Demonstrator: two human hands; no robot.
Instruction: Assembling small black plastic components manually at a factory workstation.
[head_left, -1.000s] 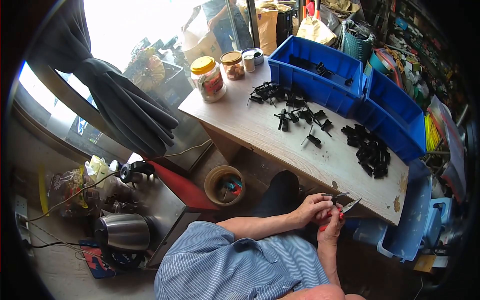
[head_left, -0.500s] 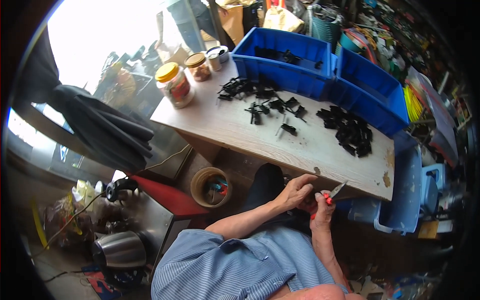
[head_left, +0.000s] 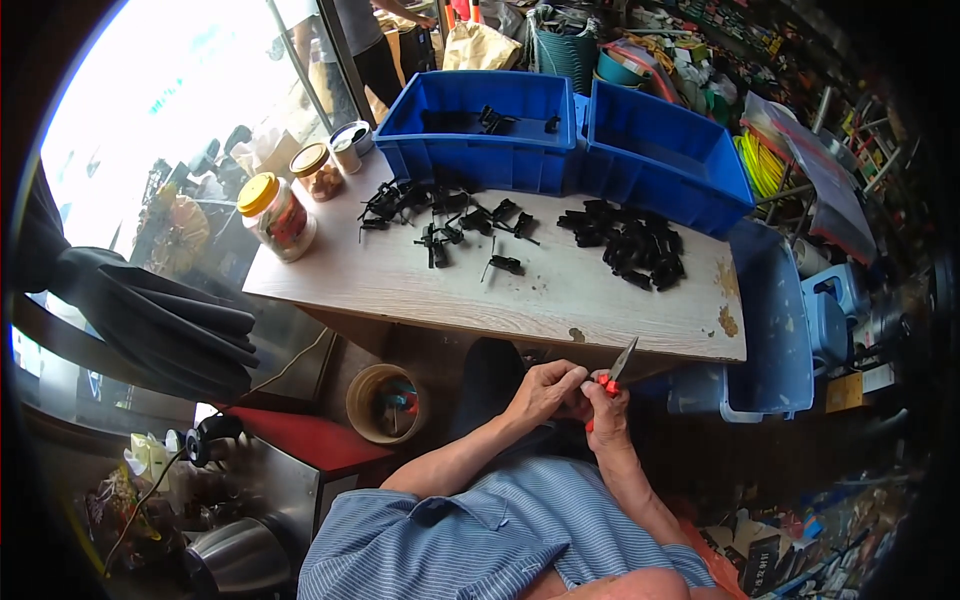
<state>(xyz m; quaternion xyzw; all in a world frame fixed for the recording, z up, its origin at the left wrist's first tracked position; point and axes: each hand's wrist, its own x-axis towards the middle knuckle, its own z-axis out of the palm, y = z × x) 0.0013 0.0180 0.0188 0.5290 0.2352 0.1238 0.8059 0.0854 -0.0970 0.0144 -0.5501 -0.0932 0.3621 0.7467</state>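
At the left end of the bench [head_left: 400,300], a yellow-lidded clear jar [head_left: 284,226], with a brown-lidded jar [head_left: 318,180], a small pale can [head_left: 346,157] and a round tin [head_left: 354,134] farther back. On the left, a gathered grey curtain [head_left: 150,315] by a bright window [head_left: 130,110]. At near left, a metal kettle [head_left: 240,555] and a red panel [head_left: 310,437], with a tan bucket [head_left: 355,415] just beyond. On the right, a pale-blue tub [head_left: 775,325]; farther back, a coil of yellow cord [head_left: 760,165].
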